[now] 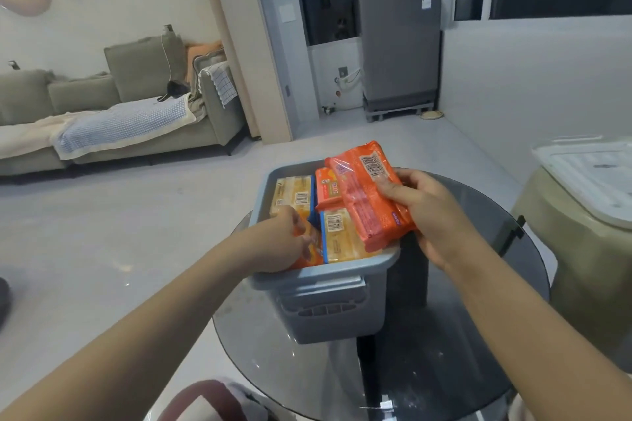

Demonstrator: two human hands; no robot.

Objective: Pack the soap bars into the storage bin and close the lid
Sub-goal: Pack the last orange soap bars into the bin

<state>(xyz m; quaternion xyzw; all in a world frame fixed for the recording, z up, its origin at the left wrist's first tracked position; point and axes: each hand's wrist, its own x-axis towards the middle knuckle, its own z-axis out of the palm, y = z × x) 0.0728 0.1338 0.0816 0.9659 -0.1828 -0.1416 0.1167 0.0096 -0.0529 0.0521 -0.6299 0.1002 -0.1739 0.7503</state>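
Overhanging bin rim (328, 270): orange soap pack (367, 195)

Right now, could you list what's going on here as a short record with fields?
place: grey storage bin on a round glass table
left hand: reaching into the bin, fingers on an orange soap pack
right hand: holding a large orange soap pack over the bin
already inside: yellow soap packs
lid: not on the bin
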